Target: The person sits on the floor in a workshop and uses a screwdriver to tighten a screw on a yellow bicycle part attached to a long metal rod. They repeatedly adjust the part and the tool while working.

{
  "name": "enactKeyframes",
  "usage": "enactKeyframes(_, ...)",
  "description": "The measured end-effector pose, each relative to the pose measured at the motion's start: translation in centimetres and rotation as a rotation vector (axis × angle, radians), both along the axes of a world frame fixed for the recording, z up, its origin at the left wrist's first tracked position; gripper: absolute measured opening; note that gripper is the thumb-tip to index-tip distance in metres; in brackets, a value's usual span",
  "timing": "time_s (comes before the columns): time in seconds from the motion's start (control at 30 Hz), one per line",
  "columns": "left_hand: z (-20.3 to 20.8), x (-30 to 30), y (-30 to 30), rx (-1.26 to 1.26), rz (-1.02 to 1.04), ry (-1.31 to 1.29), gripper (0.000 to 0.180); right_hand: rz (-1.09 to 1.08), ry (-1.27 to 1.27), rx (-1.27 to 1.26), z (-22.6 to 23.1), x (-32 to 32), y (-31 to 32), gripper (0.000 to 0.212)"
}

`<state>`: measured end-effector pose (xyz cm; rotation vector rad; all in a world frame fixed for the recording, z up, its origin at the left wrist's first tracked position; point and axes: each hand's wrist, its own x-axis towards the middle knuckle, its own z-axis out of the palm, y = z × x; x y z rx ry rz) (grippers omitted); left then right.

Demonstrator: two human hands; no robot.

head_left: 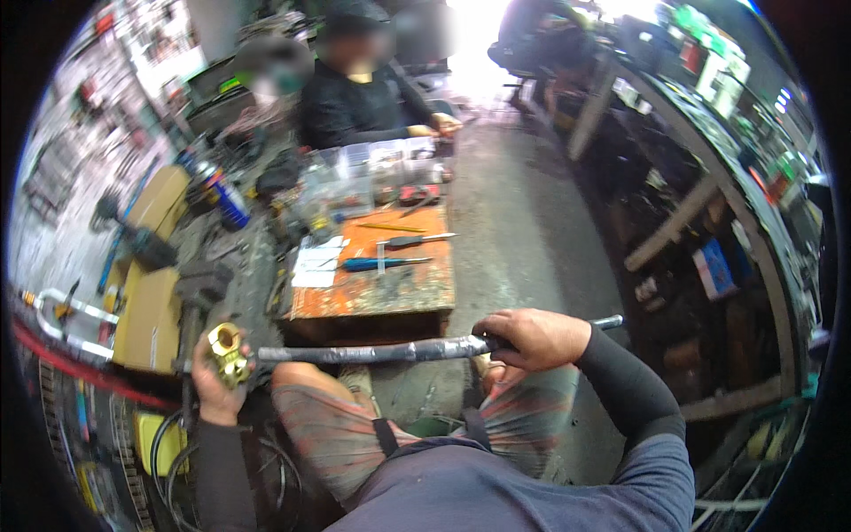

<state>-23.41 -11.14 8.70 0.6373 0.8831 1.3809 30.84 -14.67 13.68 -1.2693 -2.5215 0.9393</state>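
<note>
A long dark metal bar (pixel 381 353) lies level across my knees. My right hand (pixel 532 339) grips it near its right end, where a bare silver tip sticks out. My left hand (pixel 217 381) holds a gold-coloured clamp piece (pixel 227 353) fitted on the bar's left end, fingers wrapped around it from below. The bar's surface looks scuffed and grey.
A low orange workbench (pixel 372 297) stands just ahead, carrying a blue-handled screwdriver (pixel 383 263), another tool and white papers (pixel 317 262). Clear plastic boxes (pixel 372 168) sit behind it. A person in black (pixel 359 97) sits at the far end. Shelves run along the right; cardboard and parts clutter the left.
</note>
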Motion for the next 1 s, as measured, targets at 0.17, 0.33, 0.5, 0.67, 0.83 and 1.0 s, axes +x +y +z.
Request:
enactKeyframes(0.17,-2.2,2.4,-0.8,0.096,-0.057,-0.12,0.054,-0.209,0.047,-0.306,-1.1,4.8,-3.8,0.048)
enactKeyframes(0.33,-6.1,9.5,-0.1,0.002,-0.22,-0.27,0.051,-0.352,0.533,-0.491,-8.8,7.1,-7.5,0.05)
enactKeyframes(0.5,-8.1,14.5,-1.3,-0.106,-0.324,-0.337,0.051,-0.575,0.899,-1.04,-7.9,6.2,-9.6,0.051)
enactKeyframes(0.67,-9.0,16.0,-1.6,-0.095,-0.354,-0.288,0.053,-0.501,1.055,-1.15,-10.1,6.9,-10.5,0.055)
enactKeyframes(0.83,-9.5,14.9,-2.7,-0.086,-0.341,-0.315,0.06,-0.482,0.495,-0.629,-7.0,3.6,-10.6,0.047)
enactKeyframes(1.0,-10.7,13.3,-2.2,-0.043,-0.397,-0.359,0.067,-0.297,0.237,-0.462,-2.4,1.9,-11.0,0.032)
